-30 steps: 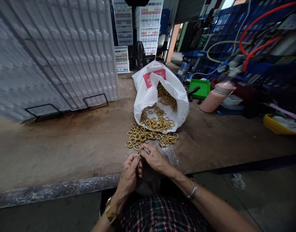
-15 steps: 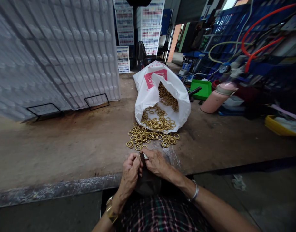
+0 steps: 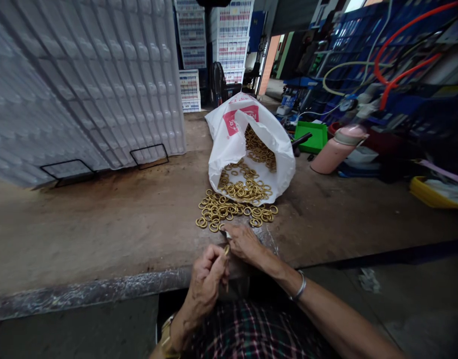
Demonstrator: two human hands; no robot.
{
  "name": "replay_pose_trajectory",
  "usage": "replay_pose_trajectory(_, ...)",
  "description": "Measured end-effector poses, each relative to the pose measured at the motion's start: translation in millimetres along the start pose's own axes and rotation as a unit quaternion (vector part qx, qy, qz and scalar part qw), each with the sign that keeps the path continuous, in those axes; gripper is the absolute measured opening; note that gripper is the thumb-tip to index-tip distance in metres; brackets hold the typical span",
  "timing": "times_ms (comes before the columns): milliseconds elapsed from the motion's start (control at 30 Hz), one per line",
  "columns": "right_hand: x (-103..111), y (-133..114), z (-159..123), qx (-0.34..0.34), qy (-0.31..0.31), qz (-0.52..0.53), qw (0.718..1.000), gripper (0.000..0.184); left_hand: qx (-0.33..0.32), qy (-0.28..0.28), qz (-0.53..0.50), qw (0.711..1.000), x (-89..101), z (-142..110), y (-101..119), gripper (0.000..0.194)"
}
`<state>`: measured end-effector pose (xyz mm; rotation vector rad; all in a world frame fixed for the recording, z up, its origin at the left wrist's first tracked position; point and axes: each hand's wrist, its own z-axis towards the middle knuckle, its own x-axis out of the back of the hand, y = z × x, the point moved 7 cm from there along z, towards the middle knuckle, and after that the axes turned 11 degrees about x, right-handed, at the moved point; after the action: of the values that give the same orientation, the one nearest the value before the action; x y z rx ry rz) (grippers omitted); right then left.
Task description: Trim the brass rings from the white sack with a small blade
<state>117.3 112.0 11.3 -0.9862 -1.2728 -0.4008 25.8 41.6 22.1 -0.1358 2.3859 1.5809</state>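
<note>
At the left grip, gold-coloured ring, upper part protruding

Left grip pinched, right grip curled just beyond, forearms angled inward

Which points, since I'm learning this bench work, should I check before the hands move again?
1. Ring secure in the left hand: ok; a gold-coloured ring shows at its thumb and fingertips.
2. Item in the right hand identifiable: cannot tell; a small pale item shows, mostly hidden by the fingers.
3. Right fingertips touching the loose rings: cannot tell; they are at the pile's near edge.
4. White bag open towards the person: ok.
5. All rings inside the bag: not ok; many lie on the bench.
6. Pink bottle apart from the hands: ok.
</note>
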Motion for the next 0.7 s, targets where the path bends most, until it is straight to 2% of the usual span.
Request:
replay_pose_trajectory(100,2.2,1.6,4.5,-0.003,0.038,-0.004,0.999,0.026,0.064,-0.035,-0.148,0.986,-3.2,-0.4,-5.3,0.03)
replay_pose_trajectory(233,2.3,-4.5,13.4,0.005,0.086,0.0,0.996,0.026,0.138,-0.007,-0.29,0.947,9.6,6.9,-19.8,0.032)
replay_pose_trajectory(367,-1.1,-10.3,20.8,0.006,0.088,-0.013,0.996,0.025,0.144,0.009,-0.332,0.932,20.3,9.1,-24.9,0.029)
replay_pose_trajectory(600,-2.8,-8.7,19.9,-0.005,0.101,-0.021,0.995,0.021,0.156,-0.018,-0.376,0.913,23.8,9.8,-25.6,0.022)
replay_pose_trajectory(700,-1.7,-6.7,17.8,-0.007,0.116,-0.025,0.993,0.02,0.157,0.0,-0.378,0.912,27.6,10.6,-26.0,0.025)
